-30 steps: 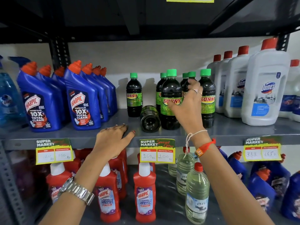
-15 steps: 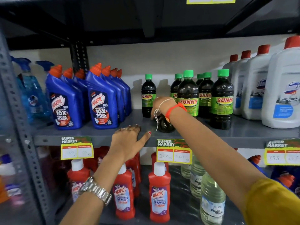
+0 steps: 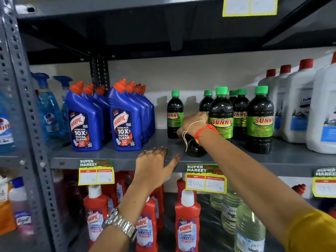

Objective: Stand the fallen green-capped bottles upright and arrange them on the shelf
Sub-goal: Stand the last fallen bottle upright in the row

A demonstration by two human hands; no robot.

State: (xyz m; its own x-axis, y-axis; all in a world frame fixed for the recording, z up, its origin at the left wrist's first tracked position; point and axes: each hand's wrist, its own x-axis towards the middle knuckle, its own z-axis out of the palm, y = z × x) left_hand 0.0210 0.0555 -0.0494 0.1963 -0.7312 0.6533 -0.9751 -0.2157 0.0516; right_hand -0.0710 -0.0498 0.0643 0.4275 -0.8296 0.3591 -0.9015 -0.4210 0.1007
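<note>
One dark green-capped bottle [image 3: 195,149] lies on its side on the grey shelf [image 3: 118,155], its round base facing me. My right hand [image 3: 193,123] reaches over it from the right and wraps its upper part; the fingers are hidden behind the wrist. Several green-capped Sunny bottles stand upright: one alone [image 3: 175,115] to the left, a cluster [image 3: 221,113] behind my hand, and one at the front right [image 3: 260,120]. My left hand [image 3: 154,165] rests flat on the shelf's front edge, holding nothing.
Blue Harpic bottles [image 3: 123,120] stand in rows at the left, white jugs [image 3: 298,106] at the right. Price tags [image 3: 205,179] hang on the shelf edge. Red Harpic bottles [image 3: 187,220] and clear bottles [image 3: 249,226] fill the lower shelf. A steel upright [image 3: 27,106] stands at the left.
My right hand left the standing front bottle, swung left and down, and now covers the fallen bottle. The view shifted left. My left hand stayed on the shelf edge.
</note>
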